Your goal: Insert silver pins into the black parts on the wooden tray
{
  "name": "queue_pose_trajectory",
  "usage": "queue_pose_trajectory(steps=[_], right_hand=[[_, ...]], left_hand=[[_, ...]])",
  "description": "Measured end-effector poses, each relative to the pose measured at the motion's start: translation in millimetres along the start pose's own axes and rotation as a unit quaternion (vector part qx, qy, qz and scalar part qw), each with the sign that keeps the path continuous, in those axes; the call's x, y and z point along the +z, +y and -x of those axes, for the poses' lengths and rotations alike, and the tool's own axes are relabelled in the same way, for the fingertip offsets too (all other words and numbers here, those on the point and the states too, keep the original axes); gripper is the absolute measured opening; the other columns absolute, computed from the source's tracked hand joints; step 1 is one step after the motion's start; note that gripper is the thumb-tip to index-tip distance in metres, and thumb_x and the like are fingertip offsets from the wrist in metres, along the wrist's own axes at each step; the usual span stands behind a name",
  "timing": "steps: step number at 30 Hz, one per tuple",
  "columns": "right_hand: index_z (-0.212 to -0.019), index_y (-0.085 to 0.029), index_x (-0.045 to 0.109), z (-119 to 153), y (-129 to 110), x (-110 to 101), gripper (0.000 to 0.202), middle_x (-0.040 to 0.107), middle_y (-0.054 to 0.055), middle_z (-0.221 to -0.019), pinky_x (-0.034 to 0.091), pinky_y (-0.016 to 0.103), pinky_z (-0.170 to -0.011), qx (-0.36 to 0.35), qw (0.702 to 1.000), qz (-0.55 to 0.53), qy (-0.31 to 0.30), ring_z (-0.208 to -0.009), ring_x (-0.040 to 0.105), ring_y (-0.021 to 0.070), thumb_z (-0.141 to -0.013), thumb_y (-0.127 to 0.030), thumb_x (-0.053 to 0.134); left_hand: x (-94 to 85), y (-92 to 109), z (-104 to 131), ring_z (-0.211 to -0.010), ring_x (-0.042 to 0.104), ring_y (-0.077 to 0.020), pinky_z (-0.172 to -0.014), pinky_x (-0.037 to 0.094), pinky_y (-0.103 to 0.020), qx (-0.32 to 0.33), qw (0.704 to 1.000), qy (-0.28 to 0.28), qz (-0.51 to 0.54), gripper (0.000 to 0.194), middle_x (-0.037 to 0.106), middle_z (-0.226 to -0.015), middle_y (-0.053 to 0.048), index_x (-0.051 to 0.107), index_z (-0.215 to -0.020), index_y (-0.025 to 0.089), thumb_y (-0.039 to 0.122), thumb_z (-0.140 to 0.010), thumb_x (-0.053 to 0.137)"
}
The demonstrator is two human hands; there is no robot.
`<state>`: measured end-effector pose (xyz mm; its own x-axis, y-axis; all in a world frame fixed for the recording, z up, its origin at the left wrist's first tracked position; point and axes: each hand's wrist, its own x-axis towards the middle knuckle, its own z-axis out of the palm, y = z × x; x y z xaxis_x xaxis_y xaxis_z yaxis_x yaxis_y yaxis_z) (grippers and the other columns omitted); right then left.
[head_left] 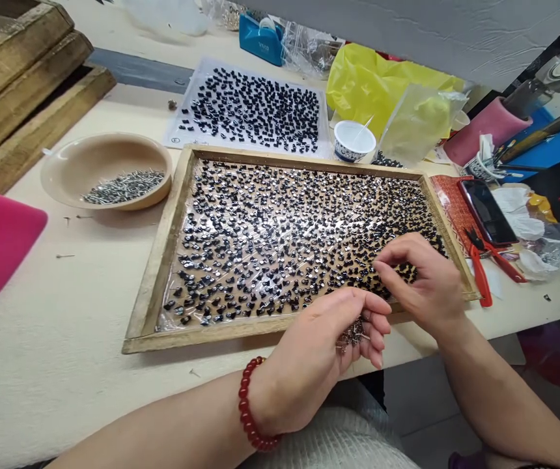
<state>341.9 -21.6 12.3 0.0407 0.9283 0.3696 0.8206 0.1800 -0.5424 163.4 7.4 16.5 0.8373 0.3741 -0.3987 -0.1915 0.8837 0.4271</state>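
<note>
My left hand (331, 339), with a red bead bracelet at its wrist, is cupped around a small heap of metal pins (353, 335). It is held at the near edge of a wooden-framed tray (155, 273). Many small black pieces (260, 247) are spread over the clear film inside the frame, some with shiny round tops. Over the tray's near right part, my right hand (421, 280) has thumb and forefinger pinched together. Whatever lies between those fingertips is too small to make out.
A beige bowl (107, 146) of pins stands left of the tray. Behind lies a white sheet (196, 81) of black pieces, beside a small patterned cup (354, 140). Red-handled pliers (480, 273) and a phone (489, 210) lie right; wooden frames (30, 85) are stacked left.
</note>
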Motion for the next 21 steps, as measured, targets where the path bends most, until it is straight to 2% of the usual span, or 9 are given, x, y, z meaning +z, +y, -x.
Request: queue_pose_trajectory(steps=[4,8,11,15,21], right_hand=[[-0.077,-0.02,0.054,-12,16,16,0.006,0.059,0.002,-0.075,0.04,0.034,-0.073,-0.057,0.99,0.118,-0.048,-0.077,0.052,0.0177,-0.081,-0.015,0.055],[-0.077,-0.02,0.053,-11,18,20,0.006,0.06,0.002,-0.077,0.038,0.034,-0.073,-0.058,0.985,0.144,-0.072,-0.077,0.051,0.0175,-0.082,-0.016,0.054],[-0.078,-0.02,0.053,-10,17,19,0.006,0.06,0.003,-0.078,0.037,0.034,-0.073,-0.059,0.984,0.146,-0.081,-0.078,0.051,0.0174,-0.083,-0.017,0.053],[-0.078,-0.019,0.054,-9,18,19,0.006,0.061,0.003,-0.079,0.037,0.033,-0.073,-0.067,0.983,0.15,-0.079,-0.078,0.051,0.0173,-0.084,-0.018,0.054],[-0.077,-0.019,0.054,-9,19,21,0.007,0.061,0.002,-0.078,0.037,0.033,-0.073,-0.07,0.983,0.151,-0.075,-0.077,0.051,0.0165,-0.084,-0.019,0.054]], left_hand=[[-0.6,-1,-1,-0.058,0.04,-0.0067,-0.053,0.035,-0.019,-0.009,1.0,-0.014,-0.008,0.017,0.052,-0.075,-0.002,0.057,-0.093,0.01,0.019,-0.091,0.043],[-1.0,-1,0,-0.05,0.027,-0.0051,-0.046,0.02,-0.018,-0.026,0.999,-0.036,-0.014,0.012,0.049,-0.066,0.001,0.051,-0.093,0.014,0.025,-0.093,0.045],[-1.3,0,0,-0.044,0.021,-0.0043,-0.043,0.014,-0.019,-0.042,0.997,-0.044,-0.043,0.023,0.047,-0.057,0.004,0.049,-0.081,0.015,0.034,-0.093,0.044],[-1.7,2,1,-0.043,0.02,-0.0043,-0.043,0.013,-0.021,-0.047,0.993,-0.045,-0.096,0.034,0.038,-0.05,0.006,0.053,-0.072,0.014,0.043,-0.088,0.052],[-1.1,4,1,-0.048,0.02,-0.0052,-0.046,0.013,-0.021,-0.062,0.995,-0.012,-0.078,0.024,0.034,-0.055,0.006,0.052,-0.074,0.015,0.035,-0.088,0.053]])
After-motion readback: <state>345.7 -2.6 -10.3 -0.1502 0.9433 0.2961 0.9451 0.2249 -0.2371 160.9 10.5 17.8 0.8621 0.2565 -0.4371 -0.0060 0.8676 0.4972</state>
